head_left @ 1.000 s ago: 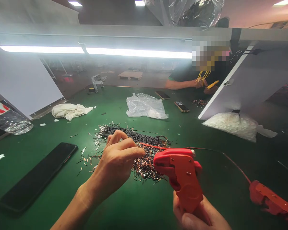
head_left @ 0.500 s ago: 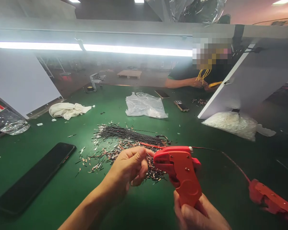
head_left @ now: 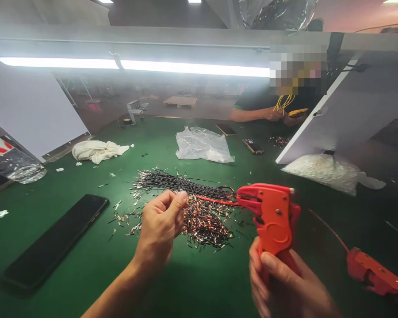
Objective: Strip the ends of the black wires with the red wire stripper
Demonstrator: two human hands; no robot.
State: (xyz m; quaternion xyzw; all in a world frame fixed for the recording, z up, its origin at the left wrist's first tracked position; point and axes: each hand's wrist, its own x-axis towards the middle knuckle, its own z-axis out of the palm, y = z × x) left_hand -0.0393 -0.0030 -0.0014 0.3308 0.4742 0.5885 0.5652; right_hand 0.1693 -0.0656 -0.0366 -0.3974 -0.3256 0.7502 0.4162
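My right hand (head_left: 281, 274) grips the handle of a red pistol-shaped wire stripper (head_left: 274, 216), its jaws pointing left over the table. My left hand (head_left: 161, 225) is closed in a pinch, thumb against forefinger, left of the jaws and apart from them; what it pinches is too small to make out. Just behind it lies a bundle of thin black wires (head_left: 182, 183) with bright ends. Below the bundle spreads a heap of black and copper wire scraps (head_left: 207, 225), partly behind my left hand. A thin red strip (head_left: 215, 201) runs between bundle and heap.
A black phone (head_left: 58, 240) lies at left, a second red tool (head_left: 378, 274) at right. Further back are a clear plastic bag (head_left: 204, 145), a white cloth (head_left: 97, 151), two smaller phones and a filled bag (head_left: 321, 170). Across the table, a person's hands (head_left: 281, 115) hold yellow wires.
The wire stripper in my right hand has moved up and right. My left hand has drawn back left from its jaws, uncovering more of the scrap heap. The view has shifted slightly.
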